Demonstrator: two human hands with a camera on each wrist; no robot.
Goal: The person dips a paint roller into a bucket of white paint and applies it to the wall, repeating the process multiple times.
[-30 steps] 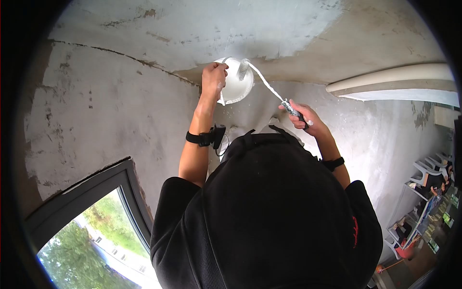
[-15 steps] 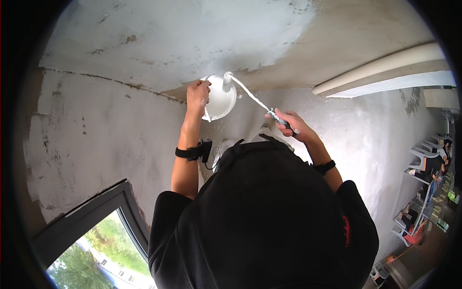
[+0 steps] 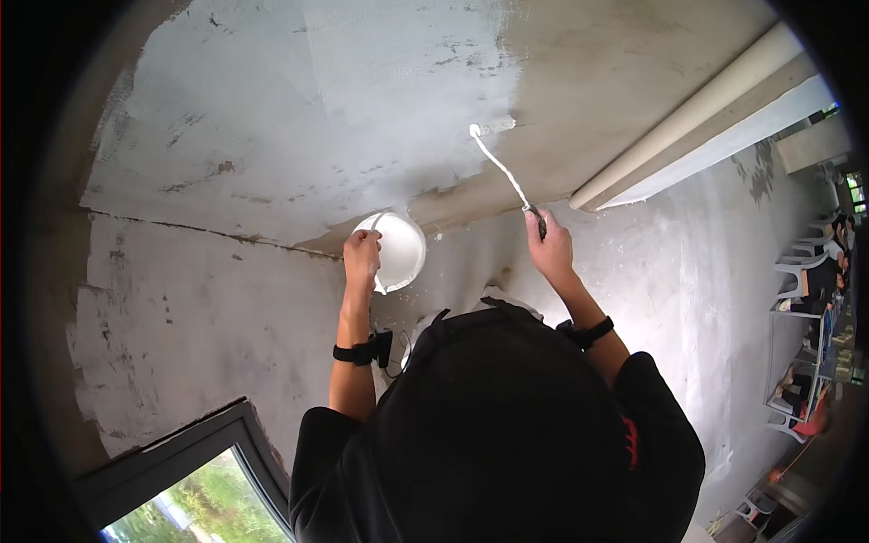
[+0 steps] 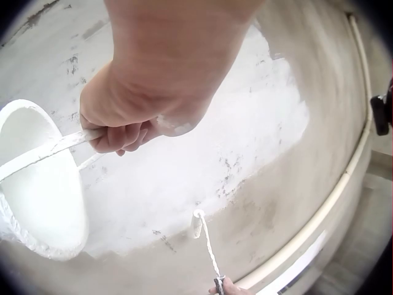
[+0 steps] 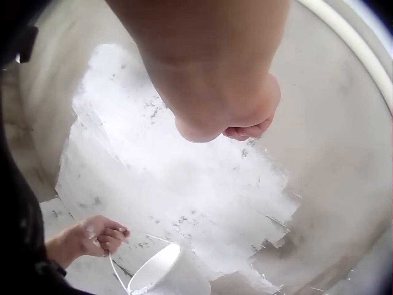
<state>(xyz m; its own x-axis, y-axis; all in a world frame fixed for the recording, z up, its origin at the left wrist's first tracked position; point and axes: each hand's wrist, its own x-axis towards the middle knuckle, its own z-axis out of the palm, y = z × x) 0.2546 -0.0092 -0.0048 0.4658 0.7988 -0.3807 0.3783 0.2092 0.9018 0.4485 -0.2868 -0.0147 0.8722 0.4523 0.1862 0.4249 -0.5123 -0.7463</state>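
Observation:
My left hand (image 3: pixel 363 256) grips the handle of a white bucket (image 3: pixel 406 255), fingers curled round the bail. In the left wrist view the bucket handle (image 4: pixel 46 149) runs into the fist, and white paint coats the bucket's rim. A paint roller (image 3: pixel 507 172) is held by its dark grip in my right hand (image 3: pixel 550 242), its frame crusted white. The roller head (image 3: pixel 498 125) lies against the wall at the edge between white paint and bare grey-brown surface. In the right wrist view my own wrist hides the roller.
The wall (image 3: pixel 299 100) is partly painted white, with dark patches. A thick pale pipe (image 3: pixel 688 118) runs along the right. At lower left is a dark-framed window (image 3: pixel 195 462). Grey chairs (image 3: pixel 801 271) and a metal rack stand at the far right. White spatters dot the floor.
The roller has come out of the bucket and up to the wall, carried by my right hand. My left hand keeps hold of the bucket, and the head view has tilted up.

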